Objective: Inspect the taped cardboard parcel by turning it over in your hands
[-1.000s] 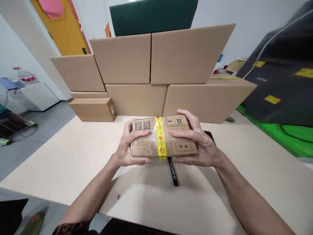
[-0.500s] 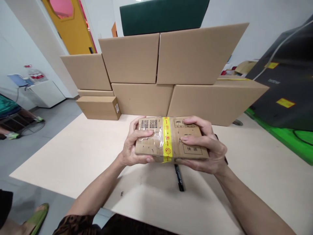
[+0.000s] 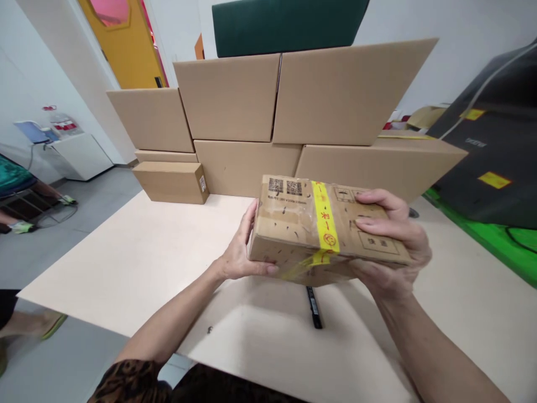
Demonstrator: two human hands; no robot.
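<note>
The left hand [image 3: 241,254] grips the left end, the right hand [image 3: 392,243] the right end, of a yellow-taped brown oblong cardboard box [image 3: 285,218] above the pale counter [image 3: 126,263]. It hides the far tip of a slim black marker [image 3: 314,309]. Beyond, stacked tan rectangular cardboard cartons [image 3: 230,101] carry a dark green box [image 3: 289,28].

White walls [image 3: 474,28] and a yellow door [image 3: 134,59] stand beyond a pale table [image 3: 138,257] and grey floor [image 3: 92,358].
</note>
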